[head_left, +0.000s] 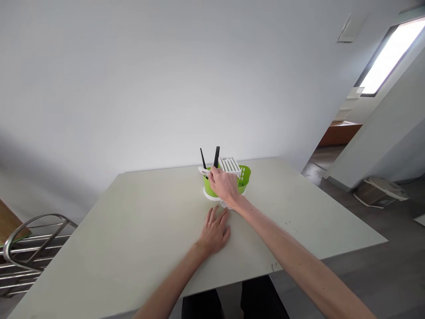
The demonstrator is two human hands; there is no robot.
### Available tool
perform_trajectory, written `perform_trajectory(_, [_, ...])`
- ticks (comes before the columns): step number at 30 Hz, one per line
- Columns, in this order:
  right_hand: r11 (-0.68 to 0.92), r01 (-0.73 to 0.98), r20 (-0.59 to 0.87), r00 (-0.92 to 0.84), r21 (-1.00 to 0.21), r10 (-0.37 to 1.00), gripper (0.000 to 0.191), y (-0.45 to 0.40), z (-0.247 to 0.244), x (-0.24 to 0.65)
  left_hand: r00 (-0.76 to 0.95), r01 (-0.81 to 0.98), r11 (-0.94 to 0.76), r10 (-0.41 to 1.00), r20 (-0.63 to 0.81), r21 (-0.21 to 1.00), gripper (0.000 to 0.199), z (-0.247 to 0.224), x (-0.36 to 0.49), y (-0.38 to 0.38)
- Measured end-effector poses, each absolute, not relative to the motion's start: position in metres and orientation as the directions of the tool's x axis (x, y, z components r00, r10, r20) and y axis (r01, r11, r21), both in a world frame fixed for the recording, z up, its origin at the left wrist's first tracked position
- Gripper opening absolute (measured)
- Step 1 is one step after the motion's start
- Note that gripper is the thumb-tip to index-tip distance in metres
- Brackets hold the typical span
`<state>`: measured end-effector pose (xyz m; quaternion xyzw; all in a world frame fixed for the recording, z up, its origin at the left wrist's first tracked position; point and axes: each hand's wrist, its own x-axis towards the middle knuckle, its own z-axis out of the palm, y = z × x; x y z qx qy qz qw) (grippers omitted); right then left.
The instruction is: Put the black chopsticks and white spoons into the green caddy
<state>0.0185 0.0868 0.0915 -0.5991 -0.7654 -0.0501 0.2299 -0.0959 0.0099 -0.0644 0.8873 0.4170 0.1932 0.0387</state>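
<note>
Two hands of ours are here, and both are bare. Our left hand (215, 231) lies palm down on the bench (149, 221), with its fingers a little spread and nothing in its grip. Our right hand (225, 184) is farther out, over the front of a green holder (210, 188). Its fingers are bent and pinch a white piece (203, 171), which pokes out on the left side. We cannot tell the whole shape of that piece, because our hand hides the rest of it.

The green holder sits on a white base (212, 197) near the far edge of the bench. One thin black stick (202, 158) and some thicker black sticks (217, 157) stand up in it. A white rack with slots (229, 165) is at its top, just past our right hand. Another small white thing (224, 204) lies on the bench, just past our left fingertips and partly under our right wrist.

Behind the bench we see a pale wall (166, 88). Shiny metal bars (9, 245) are on the left, and a bright window (392, 53) is on the right
</note>
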Motion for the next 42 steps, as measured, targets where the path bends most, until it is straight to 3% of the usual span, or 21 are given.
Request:
perform_trajectory(12, [0.233,0.964,0.310,-0.184,-0.130,0.933,0.022,0.094,0.080,0.008,0.580,0.721,-0.658,0.745,0.329,0.218,0.055,-0.062,-0.095,0.011])
perform_trajectory(22, [0.314,0.915,0.252,-0.250,-0.254,0.935,0.025,0.065,0.048,0.053,0.576,0.723,-0.648,0.757,0.308,0.240,0.057,-0.057,-0.095,0.013])
perform_trajectory(29, [0.150,0.926,0.163,-0.098,-0.347,0.982,0.024,0.042,-0.012,0.124,0.559,0.746,-0.632,0.765,0.319,0.210,0.051,-0.062,-0.095,0.015])
perform_trajectory(35, [0.192,0.904,0.130,-0.153,-0.383,0.980,0.013,0.027,-0.048,0.129,0.560,0.746,-0.656,0.713,0.422,0.117,0.043,-0.060,-0.096,0.018])
perform_trajectory(39, [0.278,0.872,0.175,-0.225,-0.402,0.959,0.021,0.011,-0.052,0.125,0.473,0.805,-0.590,0.694,0.543,0.052,0.029,-0.047,-0.107,0.032])
perform_trajectory(42, [0.361,0.826,0.218,-0.293,-0.433,0.931,0.023,0.000,-0.051,0.127,0.498,0.805,-0.593,0.654,0.569,-0.023,0.036,-0.031,-0.116,0.041])
